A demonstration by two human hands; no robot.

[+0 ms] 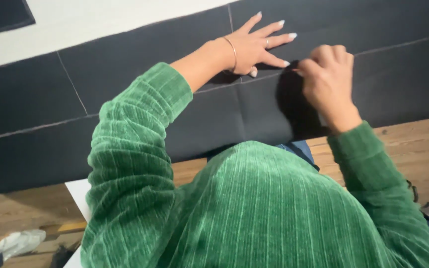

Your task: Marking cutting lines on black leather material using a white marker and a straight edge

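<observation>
**Hands on the dark cloth**

As I look down over the green ribbed sleeves [130, 144], I see the left hand [254, 47] lying flat on a large sheet of black fabric [140, 99], fingers spread wide and holding nothing, a thin bangle [233, 52] at the wrist. The right hand [326, 79] sits just beside it, curled into a tight grip with its fingertips pinched near the left index fingertip; I cannot tell what it pinches, as the thing is too small or hidden. Both hands rest by a pale chalk line [393, 44] that runs across the fabric, with other lines crossing it. The fabric covers a white surface [100, 20] at the top and hangs toward a wooden floor [413, 149]. A crumpled pale scrap [13, 243] lies at the lower left.
</observation>
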